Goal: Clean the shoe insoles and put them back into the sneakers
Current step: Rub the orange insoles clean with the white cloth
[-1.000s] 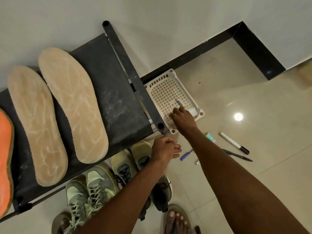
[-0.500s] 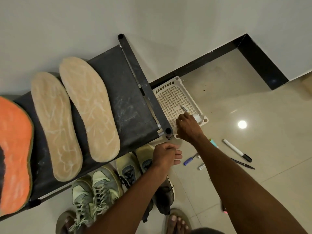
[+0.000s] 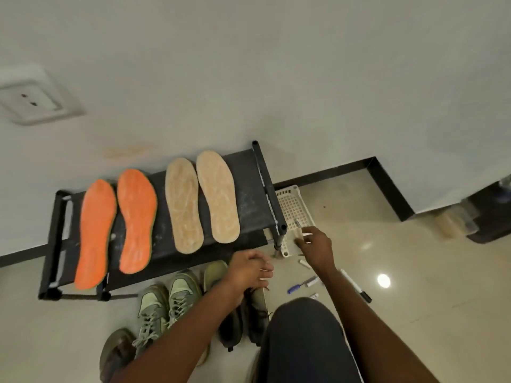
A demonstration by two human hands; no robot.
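- Black fabric stretched over a dark tube frame forms the top of the low shoe rack (image 3: 249, 189), which stands against the pale wall; its cloth is dusted with whitish smears.
- Two orange insoles (image 3: 116, 228), matte and foot-shaped, lie side by side on the left half of the rack's top, their heel ends overhanging its near edge.
- Two beige insoles (image 3: 201, 200), pale and veined with lighter streaks, lie side by side on the right half, toes toward the wall.
- Green lace-up sneakers (image 3: 168, 308) sit on the glossy tiled floor just in front of the rack's near edge; a darker pair (image 3: 243, 322) stands to their right, partly under the left forearm.
- White perforated plastic basket (image 3: 294, 214), a grid of small square holes, lies on the floor beside the rack's right end.
- The right hand (image 3: 315, 244) reaches over the basket's near end with its fingers spread and relaxed; whether it pinches anything cannot be told.
- The left hand (image 3: 249, 269) hangs above the dark sneakers, fingers loosely curled, holding nothing visible.
- Slim pens and markers (image 3: 356, 286) lie scattered on the tiles near the basket.
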